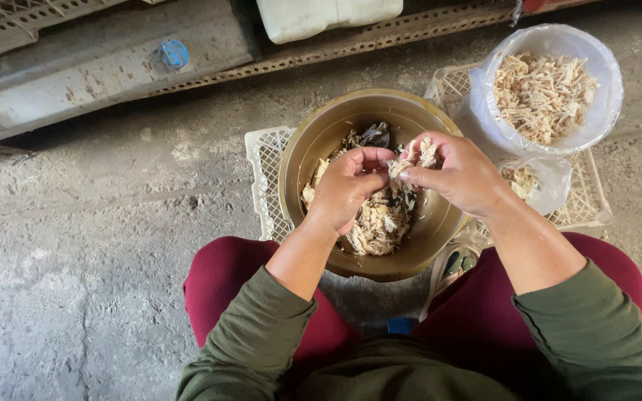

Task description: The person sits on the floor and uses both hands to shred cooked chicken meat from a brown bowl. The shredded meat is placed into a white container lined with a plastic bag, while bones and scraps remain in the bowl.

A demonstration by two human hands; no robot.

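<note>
Head view: nearest are maroon-clad knees [232, 289] and green sleeves [261, 334]. Above them, the left hand [347, 189] and right hand [458, 174] meet over a brass-coloured bowl [313, 148], both pinching one piece of pale shredded meat [417, 156] between curled fingertips. More meat and darker scraps [380, 219] lie in the bowl, which sits on a white plastic crate [265, 160] on the concrete floor [98, 245]. Farther right, a bag-lined white tub [607, 111] holds a heap of finished shreds [540, 93].
</note>
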